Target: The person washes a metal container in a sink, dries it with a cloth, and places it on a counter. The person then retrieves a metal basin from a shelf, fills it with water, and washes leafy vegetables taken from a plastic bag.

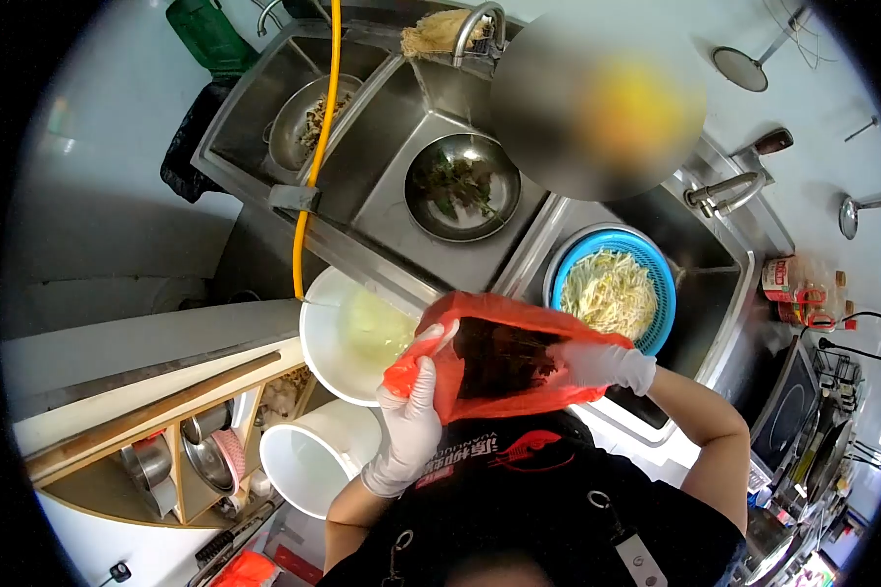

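A red plastic bag [447, 377] is held in front of my body with its mouth open towards me. Dark leafy-looking contents [499, 357] lie inside, too shadowed to name. My left hand [411, 416], in a white glove, grips the bag's left rim, thumb and fingers closed on the plastic. At the bag's right side, my gloved right hand [612, 368] reaches into the mouth. Its fingers are blurred and partly hidden among the contents. Beyond the bag, a metal bowl [463, 233] with dark green leaves sits in the middle sink basin.
A blue colander [665, 284] of bean sprouts [607, 293] stands in the right basin. The left basin holds a metal pan [282, 137]. Two white buckets, one with cloudy liquid [372, 328], stand below left. A yellow hose [314, 176] crosses the sink. A grey-and-yellow blur covers the back.
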Motion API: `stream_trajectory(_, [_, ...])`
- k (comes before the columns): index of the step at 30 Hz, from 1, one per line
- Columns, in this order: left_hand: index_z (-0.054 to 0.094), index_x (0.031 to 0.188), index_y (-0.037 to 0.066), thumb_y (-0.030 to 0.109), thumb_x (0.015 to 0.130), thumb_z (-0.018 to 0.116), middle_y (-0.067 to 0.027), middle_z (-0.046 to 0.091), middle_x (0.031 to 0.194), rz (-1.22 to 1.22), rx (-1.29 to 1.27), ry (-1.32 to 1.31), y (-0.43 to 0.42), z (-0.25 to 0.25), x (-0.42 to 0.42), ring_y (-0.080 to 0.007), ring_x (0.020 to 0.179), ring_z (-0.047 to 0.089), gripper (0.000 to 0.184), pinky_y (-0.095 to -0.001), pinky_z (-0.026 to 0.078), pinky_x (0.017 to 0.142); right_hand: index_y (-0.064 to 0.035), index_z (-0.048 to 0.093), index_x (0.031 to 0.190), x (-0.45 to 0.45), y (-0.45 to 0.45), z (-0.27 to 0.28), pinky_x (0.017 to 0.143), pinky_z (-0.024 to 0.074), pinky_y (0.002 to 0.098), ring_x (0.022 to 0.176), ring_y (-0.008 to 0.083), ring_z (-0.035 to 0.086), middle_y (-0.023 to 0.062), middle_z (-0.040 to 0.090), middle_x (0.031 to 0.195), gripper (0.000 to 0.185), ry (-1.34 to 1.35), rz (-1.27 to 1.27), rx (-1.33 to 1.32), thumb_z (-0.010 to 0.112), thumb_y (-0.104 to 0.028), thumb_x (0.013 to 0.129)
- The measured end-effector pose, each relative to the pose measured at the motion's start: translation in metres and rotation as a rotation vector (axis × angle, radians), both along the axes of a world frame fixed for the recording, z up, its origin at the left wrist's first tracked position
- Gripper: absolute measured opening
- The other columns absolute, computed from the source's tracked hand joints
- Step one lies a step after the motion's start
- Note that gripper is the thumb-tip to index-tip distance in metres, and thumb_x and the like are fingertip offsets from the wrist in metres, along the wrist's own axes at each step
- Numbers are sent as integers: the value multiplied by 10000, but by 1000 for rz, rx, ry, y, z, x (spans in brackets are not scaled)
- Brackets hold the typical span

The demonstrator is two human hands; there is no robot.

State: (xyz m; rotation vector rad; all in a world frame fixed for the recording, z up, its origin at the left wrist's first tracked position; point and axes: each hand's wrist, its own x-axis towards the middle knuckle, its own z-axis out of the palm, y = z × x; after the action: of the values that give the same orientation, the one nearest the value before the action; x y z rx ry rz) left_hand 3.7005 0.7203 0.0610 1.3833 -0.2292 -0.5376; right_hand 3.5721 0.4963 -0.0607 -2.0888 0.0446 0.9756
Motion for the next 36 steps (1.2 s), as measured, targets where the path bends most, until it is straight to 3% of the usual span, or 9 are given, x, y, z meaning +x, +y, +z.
stream_trajectory(4, [497,1166,-47,121,924,453,-140,546,1174,-130,21,-23,2,1,-8,-204,1115,483,298,-321,318,996,18,536,1000,19,-7,15,730,468,423,846,396,583,239,603,869,262,15,-97,-192,533,-122,779])
stream_trajectory(7, [489,1190,-47,107,929,442,-156,528,1213,-252,18,0,4,3,-14,-210,1165,459,306,-316,294,1020,15,559,947,24,-2,-6,723,463,352,876,320,569,206,593,909,185,78,-67,-300,503,-55,785])
stream_trajectory(10, [469,1172,-82,113,925,441,-211,526,1198,-243,2,23,0,1,-25,-261,1145,485,316,-341,299,1020,4,583,942,7,-3,-48,750,458,378,910,332,562,175,604,945,200,-461,-193,-260,493,-46,771])
stream_trajectory(13, [471,1163,-87,117,928,439,-216,525,1194,-256,14,0,-1,-4,-30,-274,1148,485,313,-351,300,1020,-24,570,1020,2,-5,-70,777,451,403,936,372,536,175,594,1004,289,-398,-185,-240,451,-9,757])
stream_trajectory(21, [471,1148,-89,112,931,433,-222,529,1181,-178,-14,-16,1,-11,-33,-282,1146,483,298,-357,308,1015,-55,589,988,-3,-3,-24,729,460,392,848,352,555,171,597,908,185,-519,-609,235,500,-94,831])
stream_trajectory(25, [491,1160,-72,94,923,444,-188,529,1198,-180,-27,-18,1,-10,-31,-250,1156,471,293,-337,300,1016,-40,597,955,21,-3,51,727,473,365,761,278,603,100,624,866,148,-41,-290,-174,518,-93,841])
stream_trajectory(28, [495,1170,-66,83,919,446,-171,528,1206,-176,-14,-6,2,-7,-31,-231,1159,468,295,-327,297,1016,-32,593,945,21,-12,63,764,489,325,744,211,624,52,643,890,127,-263,-208,-171,532,-105,861])
stream_trajectory(34, [491,1175,-63,91,920,446,-166,533,1201,-164,28,-42,3,-5,-32,-224,1156,469,301,-322,299,1014,11,594,998,19,-18,20,850,476,275,903,195,609,97,629,994,203,16,-1199,715,573,-138,861])
stream_trajectory(36, [493,1176,-59,94,920,448,-162,534,1200,-152,31,-34,4,-5,-34,-220,1155,470,301,-321,301,1013,24,581,1047,14,-13,9,833,466,288,957,193,594,98,619,1056,255,-22,-1252,664,573,-151,861])
